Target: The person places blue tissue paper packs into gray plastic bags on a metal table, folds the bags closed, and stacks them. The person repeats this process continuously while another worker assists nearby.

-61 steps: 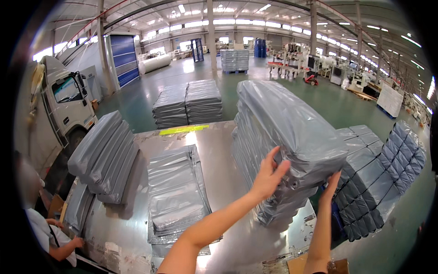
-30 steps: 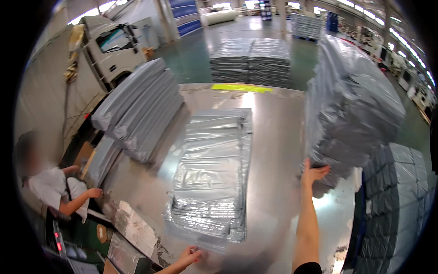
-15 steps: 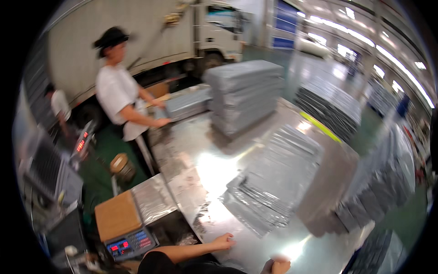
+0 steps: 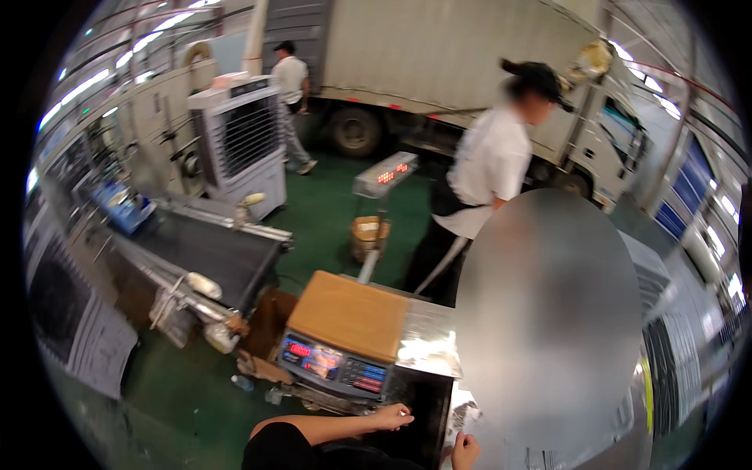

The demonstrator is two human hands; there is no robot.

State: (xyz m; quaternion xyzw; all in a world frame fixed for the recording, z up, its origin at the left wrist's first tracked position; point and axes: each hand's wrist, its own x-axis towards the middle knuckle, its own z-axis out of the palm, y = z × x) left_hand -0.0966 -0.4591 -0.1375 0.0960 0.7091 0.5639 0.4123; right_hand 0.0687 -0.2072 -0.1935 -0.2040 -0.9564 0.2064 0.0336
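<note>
My left hand (image 4: 394,417) is in front of the bench scale, its fingers curled in and nothing showing in them. To its right my right hand (image 4: 465,452) is held as a loose fist at the lower edge, also with nothing visible in it. The two hands are apart. Just beyond my left hand stands the bench scale (image 4: 345,313), with a flat brown top and a lit keypad panel. A metal table (image 4: 501,427) lies beside my right hand; a large grey blurred oval hides much of its surface.
A co-worker (image 4: 489,157) in a white shirt stands across the table. Left are a conveyor belt (image 4: 207,247) and an air cooler (image 4: 243,149). Behind stand a display on a post (image 4: 385,174), a truck (image 4: 439,59) and another person (image 4: 291,82). Stacked grey sheets (image 4: 672,368) are at right.
The view has swung left, bringing the scale to the middle and the conveyor into sight. My left hand's fingers look more curled. The grey bags on the table are now mostly hidden.
</note>
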